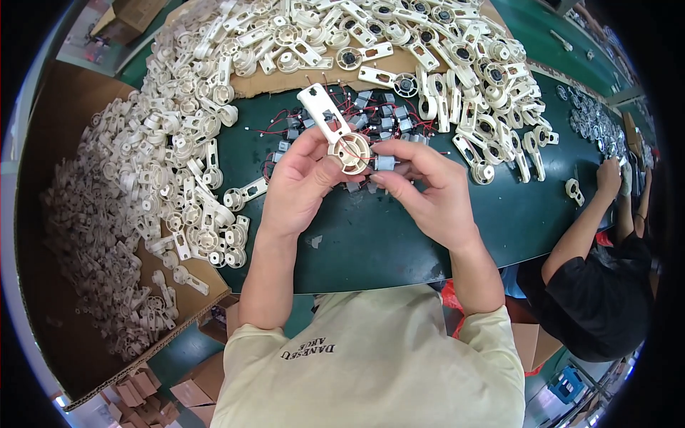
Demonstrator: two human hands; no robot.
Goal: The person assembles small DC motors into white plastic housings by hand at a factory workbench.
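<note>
In my left hand [303, 182] is a cream plastic housing [322, 114], a ring with spokes and a flat slotted handle, its handle tilted up and to the left. My right hand [432, 189] pinches a small silver-grey motor [385, 162] between thumb and fingers, right beside the housing's ring. A thin red wire runs from the ring area toward the motor. Behind my hands lies a pile of small motors [362, 100] with red and dark wires on the green table [342, 246].
Cream housings [175, 128] heap up at left and back; many at the back right carry dark round centres [462, 53]. A large cardboard box [78, 100] full of cream parts stands at left. At far right a co-worker [592, 285] in black reaches toward clear plastic parts [596, 125].
</note>
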